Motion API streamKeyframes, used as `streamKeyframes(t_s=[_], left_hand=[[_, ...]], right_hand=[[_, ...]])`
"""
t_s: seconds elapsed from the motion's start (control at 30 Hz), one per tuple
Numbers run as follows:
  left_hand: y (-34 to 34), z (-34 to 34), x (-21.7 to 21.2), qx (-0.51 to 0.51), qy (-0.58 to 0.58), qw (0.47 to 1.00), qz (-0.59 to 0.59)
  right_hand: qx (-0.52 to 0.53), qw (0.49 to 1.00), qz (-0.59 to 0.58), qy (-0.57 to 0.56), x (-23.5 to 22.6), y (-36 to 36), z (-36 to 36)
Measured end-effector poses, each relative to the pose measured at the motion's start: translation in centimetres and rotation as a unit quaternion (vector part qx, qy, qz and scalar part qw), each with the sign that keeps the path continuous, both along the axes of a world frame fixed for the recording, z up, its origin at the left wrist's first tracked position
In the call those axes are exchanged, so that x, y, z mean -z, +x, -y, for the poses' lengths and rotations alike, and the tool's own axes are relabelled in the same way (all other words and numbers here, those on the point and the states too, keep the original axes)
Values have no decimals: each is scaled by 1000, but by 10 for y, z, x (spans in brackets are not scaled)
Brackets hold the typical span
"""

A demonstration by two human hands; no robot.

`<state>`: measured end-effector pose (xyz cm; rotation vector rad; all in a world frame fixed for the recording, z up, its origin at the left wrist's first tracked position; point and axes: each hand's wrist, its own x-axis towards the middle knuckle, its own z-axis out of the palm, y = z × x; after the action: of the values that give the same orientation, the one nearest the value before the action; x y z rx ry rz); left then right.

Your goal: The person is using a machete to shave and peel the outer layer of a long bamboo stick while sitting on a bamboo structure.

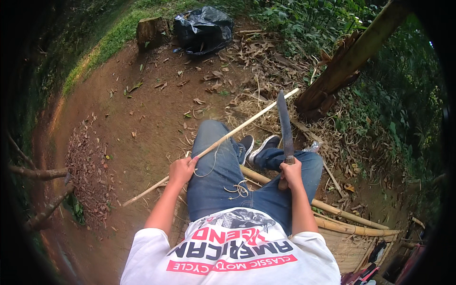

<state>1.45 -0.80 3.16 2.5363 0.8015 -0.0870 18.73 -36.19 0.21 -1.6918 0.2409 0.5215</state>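
A long, thin, pale bamboo strip (247,124) slants across my lap, running from the lower left up to the right. My left hand (182,171) is closed around it near my left knee. In my right hand (290,172) is a machete (285,118), gripped by its wooden handle over my right thigh. Its dark blade points up and away from me, with its tip beside the strip's far end. A thin curled shaving (239,191) lies on my jeans, and another thin strand hangs by the strip near my left hand.
I sit on a bamboo-pole bench (351,228). A leaning trunk (351,61) rises at the right, with shavings and dry leaves at its foot. Farther off are a black plastic bag (204,31) and a tree stump (152,33). Bare branches (40,173) jut in from the left.
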Motion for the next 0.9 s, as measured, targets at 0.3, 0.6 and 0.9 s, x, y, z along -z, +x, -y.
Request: streamKeyframes(t_s=[0.3,0.6,0.9], left_hand=[[-38,17,7,46,33,998,10],[-37,17,16,9,33,999,-11],[-29,26,16,-29,11,1000,5]], right_hand=[[-19,998,60,-27,6,55,-53],[-86,994,15,-62,23,51,-65],[-208,966,64,-143,50,54,-67]])
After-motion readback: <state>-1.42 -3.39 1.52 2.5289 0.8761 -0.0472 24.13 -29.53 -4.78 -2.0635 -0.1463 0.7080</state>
